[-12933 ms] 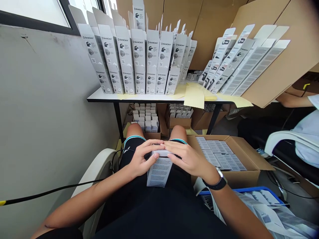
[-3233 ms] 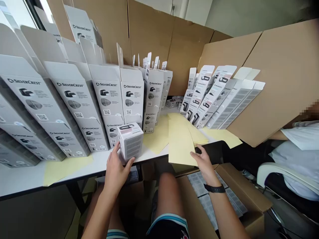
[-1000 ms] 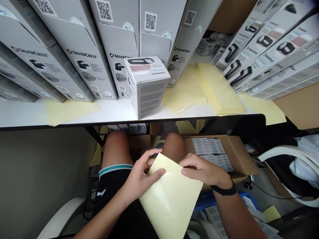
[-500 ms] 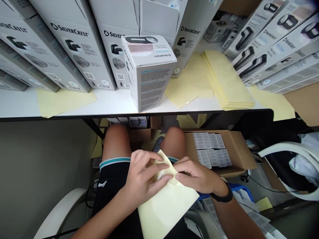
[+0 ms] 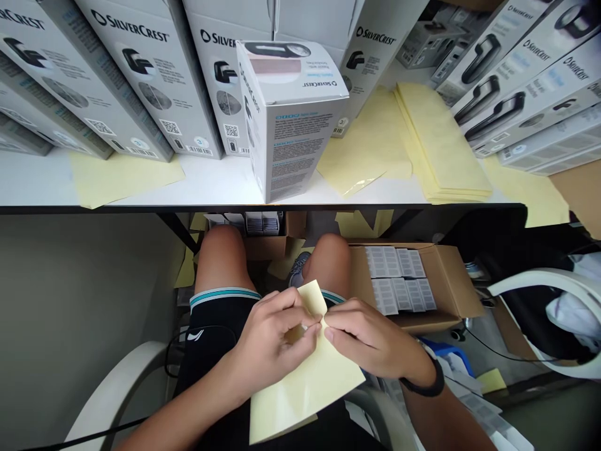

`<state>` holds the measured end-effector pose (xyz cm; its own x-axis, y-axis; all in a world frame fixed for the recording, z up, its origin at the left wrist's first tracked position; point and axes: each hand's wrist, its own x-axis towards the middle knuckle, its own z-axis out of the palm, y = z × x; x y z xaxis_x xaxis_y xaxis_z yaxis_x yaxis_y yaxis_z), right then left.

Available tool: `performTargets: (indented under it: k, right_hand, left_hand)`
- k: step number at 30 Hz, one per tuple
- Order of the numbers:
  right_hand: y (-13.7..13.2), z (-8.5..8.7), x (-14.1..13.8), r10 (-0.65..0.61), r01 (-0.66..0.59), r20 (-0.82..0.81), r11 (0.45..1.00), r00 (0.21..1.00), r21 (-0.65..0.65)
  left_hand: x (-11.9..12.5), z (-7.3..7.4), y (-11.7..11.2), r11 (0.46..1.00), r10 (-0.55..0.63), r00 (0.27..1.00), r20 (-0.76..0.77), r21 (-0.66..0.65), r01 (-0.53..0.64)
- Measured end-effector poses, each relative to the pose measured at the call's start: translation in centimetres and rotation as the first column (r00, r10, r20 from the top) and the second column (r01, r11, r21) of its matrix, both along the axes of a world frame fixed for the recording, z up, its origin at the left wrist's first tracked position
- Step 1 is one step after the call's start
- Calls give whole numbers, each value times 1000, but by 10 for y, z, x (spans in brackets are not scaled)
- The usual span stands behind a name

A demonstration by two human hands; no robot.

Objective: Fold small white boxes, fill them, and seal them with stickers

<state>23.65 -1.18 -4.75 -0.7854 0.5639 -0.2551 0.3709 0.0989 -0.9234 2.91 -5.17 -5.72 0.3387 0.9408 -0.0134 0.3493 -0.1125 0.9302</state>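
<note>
A SilverCrest box (image 5: pixel 293 125) stands at the front edge of the table (image 5: pixel 206 181), before a row of leaning boxes (image 5: pixel 141 81), with stacked sheets (image 5: pixel 441 144) to its right. Below, an open cardboard carton (image 5: pixel 451 282) sits right of the person's knees (image 5: pixel 220 257); a single sheet (image 5: pixel 300 394) lies over the lap.

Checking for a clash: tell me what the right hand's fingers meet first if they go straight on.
First comes the pale yellow sheet, which the fingers of the right hand are touching. The left hand lies just behind it on that line, though the depth between them is hard to judge.
</note>
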Motion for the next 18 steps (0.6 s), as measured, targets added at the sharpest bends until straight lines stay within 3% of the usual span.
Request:
performTargets:
  k: [5, 10, 18]
  right_hand:
    - [-1, -7, -2, -23, 21, -34, 999, 999, -37]
    - [-2, -9, -2, -33, 30, -34, 998, 999, -63]
    - [-6, -8, -2, -1, 2, 5, 1000, 1000, -29]
  left_hand:
    - [0, -8, -1, 998, 58, 998, 6, -27, -57]
    - [-1, -10, -1, 996, 70, 991, 117, -60, -63]
    - [-3, -8, -1, 997, -15, 998, 57, -68, 19]
